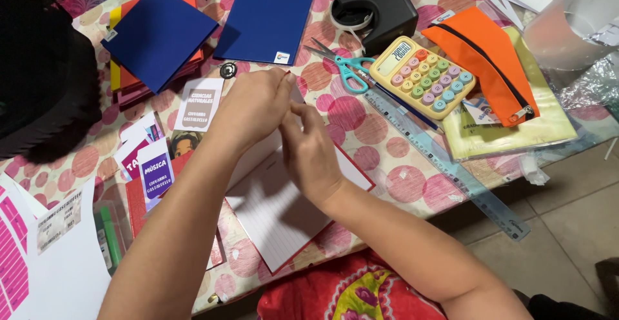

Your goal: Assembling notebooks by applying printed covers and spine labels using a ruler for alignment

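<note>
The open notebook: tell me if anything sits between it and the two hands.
Nothing visible does. The left hand and right hand meet directly above the red-edged lined notebook, fingers pinching something too small to identify. The scissors and ruler lie off to the right.

An open red-edged notebook (pixel 277 213) (lined white pages up) lies flat, angled; its bottom corner overhangs the table edge.
</note>
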